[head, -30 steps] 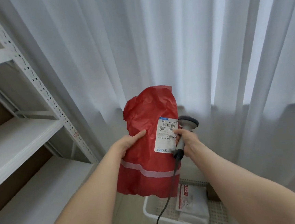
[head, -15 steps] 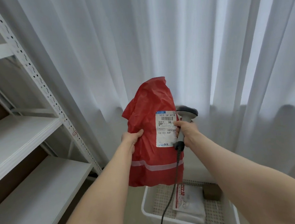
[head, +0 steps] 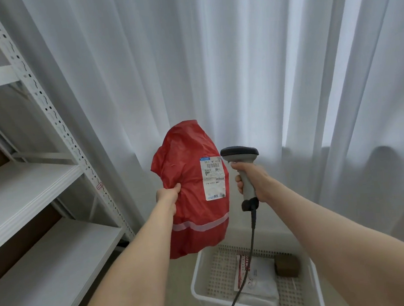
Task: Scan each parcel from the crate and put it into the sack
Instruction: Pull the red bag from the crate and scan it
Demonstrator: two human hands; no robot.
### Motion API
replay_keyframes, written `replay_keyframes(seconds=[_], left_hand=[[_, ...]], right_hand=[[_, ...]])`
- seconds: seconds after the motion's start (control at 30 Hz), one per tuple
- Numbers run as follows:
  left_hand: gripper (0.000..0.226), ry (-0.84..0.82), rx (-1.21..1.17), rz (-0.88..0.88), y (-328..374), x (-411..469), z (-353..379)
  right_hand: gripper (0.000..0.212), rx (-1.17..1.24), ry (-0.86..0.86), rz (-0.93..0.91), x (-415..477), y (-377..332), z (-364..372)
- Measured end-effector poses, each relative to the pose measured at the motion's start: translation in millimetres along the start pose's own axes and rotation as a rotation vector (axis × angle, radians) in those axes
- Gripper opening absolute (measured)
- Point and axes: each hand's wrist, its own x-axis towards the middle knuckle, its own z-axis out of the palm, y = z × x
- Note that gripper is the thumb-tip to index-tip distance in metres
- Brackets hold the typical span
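At the far left a white shelving rack (head: 46,112) is seen. Next, the red parcel (head: 187,190) is held up in the air above the crate's near left corner, its left edge gripped by the left hand (head: 167,196) with the fingers curled into the crumpled wrap. The white label (head: 213,177) is turned toward the camera, near the parcel's right edge. Just beside it, the scanner (head: 240,159) is held upright by its handle in the closed right hand (head: 252,180), and its cable (head: 250,241) hangs down over the crate (head: 197,282). A white parcel (head: 258,277) and a small brown box (head: 286,266) are left in the crate, the box toward its far right corner.

The scanning step is judged to be in hand. Next, the scanner head would need to be aimed at the barcode. No sack is in view.
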Motion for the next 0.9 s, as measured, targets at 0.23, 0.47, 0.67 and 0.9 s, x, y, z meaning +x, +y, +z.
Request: replay_keyframes(seconds=[0.23, 0.47, 0.67, 0.9], left_hand=[[0.062, 0.032, 0.003, -0.034, -4, 11, -12], [0.061, 0.040, 0.006, -0.048, -10, 16, -16], [0.061, 0.044, 0.004, -0.059, -12, 19, -21], [0.060, 0.082, 0.025, -0.074, -14, 21, -22]], right_hand=[[0.013, -0.148, -0.025, 0.010, -8, 2, -1], [0.007, -0.212, -0.025, 0.020, -16, 1, 5], [0.004, -0.230, -0.034, 0.038, -24, -7, 8], [0.004, -0.255, -0.057, 0.050, -28, -10, 11]])
